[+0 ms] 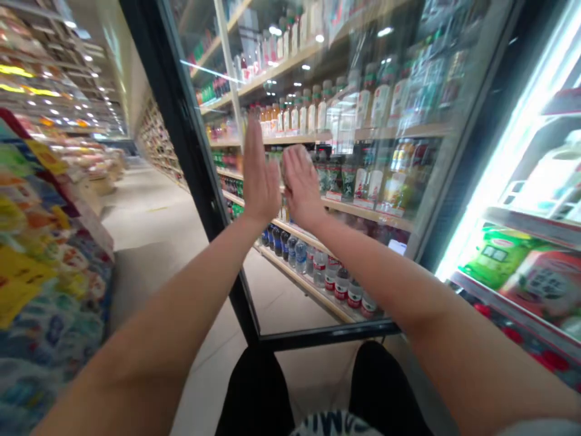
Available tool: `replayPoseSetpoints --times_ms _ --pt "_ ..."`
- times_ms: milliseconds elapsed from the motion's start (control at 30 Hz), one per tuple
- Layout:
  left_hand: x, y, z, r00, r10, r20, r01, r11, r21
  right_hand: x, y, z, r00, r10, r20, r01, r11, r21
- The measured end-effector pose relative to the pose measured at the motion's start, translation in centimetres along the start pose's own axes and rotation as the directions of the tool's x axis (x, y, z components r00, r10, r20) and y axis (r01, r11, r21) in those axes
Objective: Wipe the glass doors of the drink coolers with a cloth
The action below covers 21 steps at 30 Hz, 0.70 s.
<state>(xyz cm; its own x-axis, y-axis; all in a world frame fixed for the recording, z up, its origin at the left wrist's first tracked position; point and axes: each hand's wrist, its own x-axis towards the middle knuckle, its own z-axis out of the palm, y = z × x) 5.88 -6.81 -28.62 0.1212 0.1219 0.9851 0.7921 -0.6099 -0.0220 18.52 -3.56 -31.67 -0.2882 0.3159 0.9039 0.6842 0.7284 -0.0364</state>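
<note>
Arms (177,309) outstretched at glass door (327,336), L hand (261,181) upright w/ grip released, R hand (303,188) alongside, grip unclear.

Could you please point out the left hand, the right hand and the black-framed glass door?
Left hand (262,189), head view: its middle, below the fingers.
Right hand (303,186), head view: its middle, above the wrist.
Black-framed glass door (338,118), head view: on its transparent pane.
</note>
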Motion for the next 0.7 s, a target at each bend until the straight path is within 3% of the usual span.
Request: replayPoseSetpoints --times_ms 100,200,333,400,467,567,633,700 --pt "-2.5 2.6 2.0 0.995 0.040 0.096 -0.028 0.992 -0.120 0.3 -0.2 -0.7 0.998 -0.045 0.041 0.039 0.992 0.124" --pt "-3.1 2.8 3.7 0.991 0.016 0.130 -0.007 0.997 -0.075 2.0 2.3 -4.5 0.998 -0.066 0.024 0.063 0.993 0.096" --pt "-2.6 2.0 5.1 0.985 0.043 0.168 -0.053 0.997 0.054 3.2 8.4 -10.6 0.989 0.006 -0.148 -0.036 0.980 -0.196" --pt "-3.4 2.1 5.5 0.988 0.030 0.152 -0.044 0.995 0.087 1.9 11.3 -11.9 0.991 -0.011 -0.133 -0.034 0.943 -0.330" --pt "-5.1 2.6 5.8 0.988 0.031 0.148 -0.050 0.991 0.126 -0.2 13.6 -11.7 0.997 -0.025 -0.072 -0.005 0.921 -0.390" --pt "-8.3 3.7 6.6 0.960 0.136 0.247 -0.173 0.975 0.138 -2.8 15.3 -9.9 0.994 -0.011 -0.111 -0.035 0.914 -0.405" --pt "-9.0 4.1 7.1 0.891 0.266 0.369 -0.318 0.944 0.089 -3.5 15.5 -9.0 0.989 -0.007 -0.149 -0.054 0.916 -0.397" --pt "-8.1 4.2 7.6 0.819 0.354 0.452 -0.417 0.908 0.043 -3.5 15.4 -8.7 0.988 -0.016 -0.156 -0.047 0.918 -0.394"
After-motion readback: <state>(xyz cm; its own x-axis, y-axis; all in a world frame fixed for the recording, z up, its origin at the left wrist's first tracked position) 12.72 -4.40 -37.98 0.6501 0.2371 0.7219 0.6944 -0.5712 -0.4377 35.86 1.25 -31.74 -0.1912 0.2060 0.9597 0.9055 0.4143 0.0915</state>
